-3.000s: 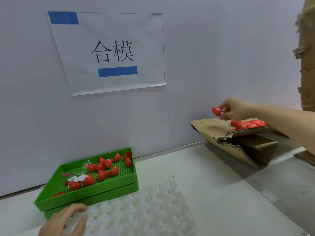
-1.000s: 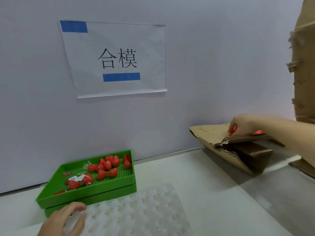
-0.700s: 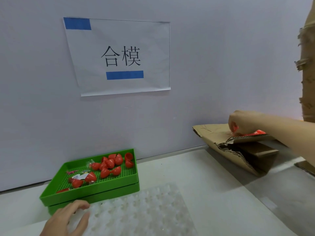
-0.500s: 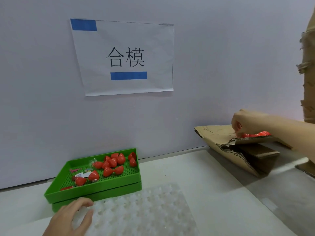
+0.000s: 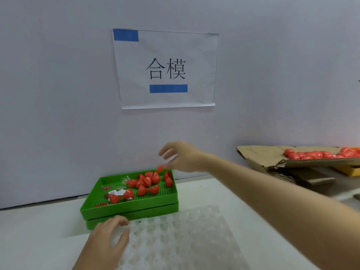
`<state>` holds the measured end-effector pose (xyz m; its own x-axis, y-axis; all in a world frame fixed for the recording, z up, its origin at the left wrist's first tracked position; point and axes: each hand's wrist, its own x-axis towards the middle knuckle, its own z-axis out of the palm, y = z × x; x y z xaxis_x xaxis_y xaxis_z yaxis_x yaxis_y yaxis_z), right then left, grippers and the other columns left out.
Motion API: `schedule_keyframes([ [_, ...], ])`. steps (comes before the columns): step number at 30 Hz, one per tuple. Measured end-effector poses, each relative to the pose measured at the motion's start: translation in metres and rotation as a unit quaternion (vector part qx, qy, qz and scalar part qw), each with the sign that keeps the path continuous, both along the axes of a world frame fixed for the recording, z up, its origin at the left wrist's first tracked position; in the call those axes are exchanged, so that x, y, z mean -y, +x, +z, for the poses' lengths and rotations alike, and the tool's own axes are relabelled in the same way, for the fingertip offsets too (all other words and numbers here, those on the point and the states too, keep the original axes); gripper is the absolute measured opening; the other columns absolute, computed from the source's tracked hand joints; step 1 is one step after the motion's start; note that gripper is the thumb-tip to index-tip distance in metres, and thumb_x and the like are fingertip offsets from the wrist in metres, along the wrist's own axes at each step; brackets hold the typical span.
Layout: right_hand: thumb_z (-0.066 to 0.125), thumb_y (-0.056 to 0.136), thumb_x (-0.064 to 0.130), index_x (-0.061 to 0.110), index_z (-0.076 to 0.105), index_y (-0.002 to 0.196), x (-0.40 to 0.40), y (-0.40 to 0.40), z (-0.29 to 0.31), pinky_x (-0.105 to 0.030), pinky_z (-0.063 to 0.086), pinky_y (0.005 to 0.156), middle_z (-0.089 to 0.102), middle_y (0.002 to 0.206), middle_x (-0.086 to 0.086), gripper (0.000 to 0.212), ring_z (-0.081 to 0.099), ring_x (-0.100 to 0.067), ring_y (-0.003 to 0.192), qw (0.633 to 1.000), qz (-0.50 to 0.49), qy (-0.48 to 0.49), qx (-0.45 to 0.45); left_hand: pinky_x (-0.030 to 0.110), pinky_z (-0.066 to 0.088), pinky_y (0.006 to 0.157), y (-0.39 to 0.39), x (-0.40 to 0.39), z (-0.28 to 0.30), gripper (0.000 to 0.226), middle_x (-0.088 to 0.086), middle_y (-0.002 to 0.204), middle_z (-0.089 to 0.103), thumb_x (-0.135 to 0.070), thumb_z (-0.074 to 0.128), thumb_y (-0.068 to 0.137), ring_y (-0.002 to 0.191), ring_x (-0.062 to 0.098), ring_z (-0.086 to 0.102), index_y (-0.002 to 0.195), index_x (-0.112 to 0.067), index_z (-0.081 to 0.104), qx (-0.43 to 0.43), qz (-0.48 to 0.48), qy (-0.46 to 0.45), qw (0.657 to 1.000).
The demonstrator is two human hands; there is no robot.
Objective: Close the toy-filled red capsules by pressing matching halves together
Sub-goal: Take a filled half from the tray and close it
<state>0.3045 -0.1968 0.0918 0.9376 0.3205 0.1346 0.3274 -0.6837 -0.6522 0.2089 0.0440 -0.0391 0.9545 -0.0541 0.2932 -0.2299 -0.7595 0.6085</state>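
Right hand (image 5: pixel 184 156) blurred above green tray's (image 5: pixel 128 211) back right corner, red capsule half (image 5: pixel 161 168) at its fingertips, grip unclear; left hand (image 5: pixel 109 238) rests open on clear blister sheet (image 5: pixel 175 236).

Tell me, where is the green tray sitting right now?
The green tray sits left of centre on the white table, against the wall below the paper sign, just beyond the left hand.

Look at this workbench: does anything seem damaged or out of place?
Yes. The brown cardboard box on the right, holding red capsule halves, has a torn, ragged front edge and sits tilted, propped on other cardboard.
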Motion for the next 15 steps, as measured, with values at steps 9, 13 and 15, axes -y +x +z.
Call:
schedule_keyframes([
  [9,0.058,0.096,0.019,0.023,0.068,0.117,0.124,-0.011,0.014,-0.025,0.047,0.074,0.07,0.102,-0.002,0.024,0.066,-0.019,0.092,0.983,-0.172,-0.037,0.053,0.042,0.045,0.076,0.003,0.001,0.0,0.044,-0.007,0.085,0.069,-0.002,0.077,0.079,0.089,0.026,0.061,0.096,-0.041,0.064,-0.02,-0.003,-0.016,1.0],
  [13,0.052,0.1,0.015,0.011,0.068,0.119,0.245,-0.022,0.027,-0.029,0.049,0.075,0.071,0.103,-0.007,0.025,0.062,-0.018,0.085,0.943,-0.318,-0.1,0.004,0.014,0.042,0.076,0.009,-0.001,-0.002,0.051,-0.023,0.084,0.068,0.005,0.079,0.074,0.082,0.028,0.061,0.065,-0.041,0.062,-0.007,0.004,0.02,1.0],
  [15,0.051,0.102,0.016,0.003,0.064,0.123,0.291,-0.027,0.025,-0.03,0.054,0.069,0.068,0.097,-0.008,0.027,0.064,-0.021,0.081,0.923,-0.363,-0.113,-0.053,0.002,0.036,0.073,0.013,-0.001,-0.009,0.066,-0.044,0.092,0.057,0.005,0.079,0.074,0.083,0.029,0.061,0.084,-0.056,0.055,-0.003,-0.003,0.011,1.0],
])
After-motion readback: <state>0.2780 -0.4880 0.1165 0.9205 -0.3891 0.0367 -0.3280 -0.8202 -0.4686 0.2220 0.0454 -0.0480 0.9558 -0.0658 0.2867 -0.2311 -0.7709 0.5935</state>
